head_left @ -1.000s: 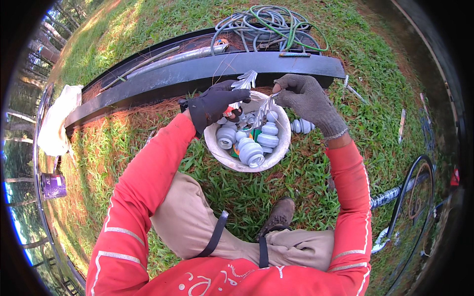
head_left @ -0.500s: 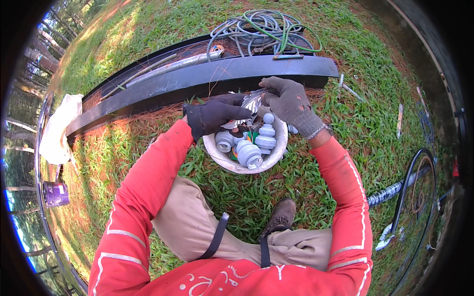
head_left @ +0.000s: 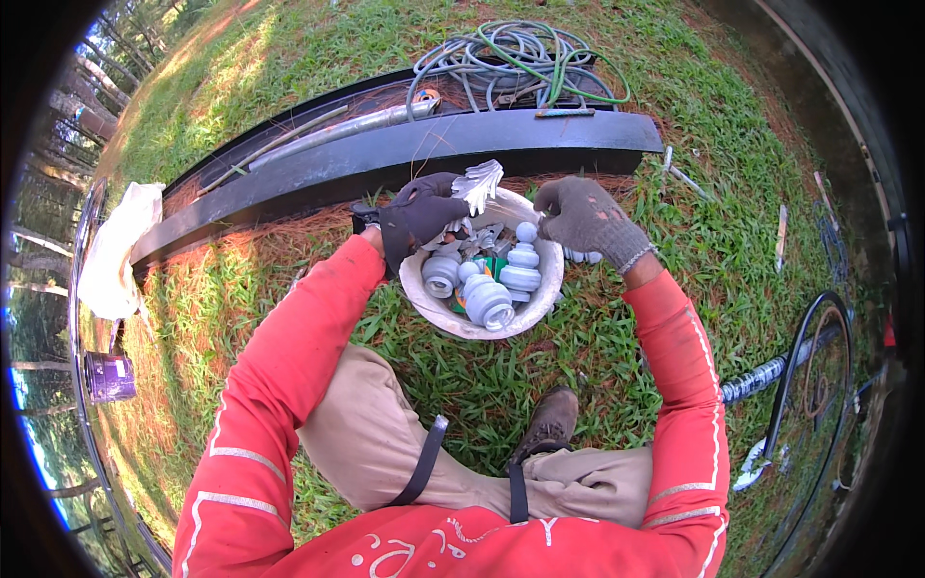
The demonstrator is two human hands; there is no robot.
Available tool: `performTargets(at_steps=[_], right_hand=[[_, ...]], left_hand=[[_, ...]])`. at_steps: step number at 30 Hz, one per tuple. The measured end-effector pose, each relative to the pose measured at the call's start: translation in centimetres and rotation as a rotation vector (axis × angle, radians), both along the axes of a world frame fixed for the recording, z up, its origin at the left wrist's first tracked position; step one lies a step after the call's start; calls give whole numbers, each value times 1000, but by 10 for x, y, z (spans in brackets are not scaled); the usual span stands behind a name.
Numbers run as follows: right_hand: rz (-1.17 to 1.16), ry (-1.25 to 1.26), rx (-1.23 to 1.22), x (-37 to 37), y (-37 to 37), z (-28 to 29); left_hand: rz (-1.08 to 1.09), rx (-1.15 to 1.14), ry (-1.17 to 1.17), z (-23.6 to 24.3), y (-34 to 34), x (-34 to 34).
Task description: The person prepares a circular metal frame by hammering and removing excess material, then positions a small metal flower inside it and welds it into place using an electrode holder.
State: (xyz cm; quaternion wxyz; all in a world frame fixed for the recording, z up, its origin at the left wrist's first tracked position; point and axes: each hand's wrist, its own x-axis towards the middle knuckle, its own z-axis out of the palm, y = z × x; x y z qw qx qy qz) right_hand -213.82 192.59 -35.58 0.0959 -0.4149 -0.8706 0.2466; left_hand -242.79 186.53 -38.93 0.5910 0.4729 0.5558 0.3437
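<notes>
A white bucket stands on the grass in front of my knees, holding several grey ribbed insulators and some metal parts. My left hand, in a dark glove, holds a small bunch of pale metal pieces over the bucket's far rim. My right hand, in a grey glove, hovers over the bucket's right rim with its fingers curled; whether it pinches anything I cannot tell.
A long black beam lies across the grass just beyond the bucket, with a coil of grey and green cable behind it. A white cloth and a purple can sit at the left. A bicycle wheel is at the right.
Both hands were down in the bucket half a second ago. The left hand has lifted out with the pale metal pieces and the right hand has drawn back to the right rim.
</notes>
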Motion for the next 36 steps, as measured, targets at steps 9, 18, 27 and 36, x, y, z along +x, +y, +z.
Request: performTargets(at_steps=[9,18,27,36], right_hand=[[227,-440,-122,-7,-19,-32],[152,-684,4,-7,-16,5],[6,614,56,-37,15,10],[173,422,-321,-22,23,-12]], left_hand=[[299,72,175,-4,10,-16],[482,-41,-350,8,9,-21],[-215,-426,-1012,28,12,-17],[26,-301,18,4,25,-10]])
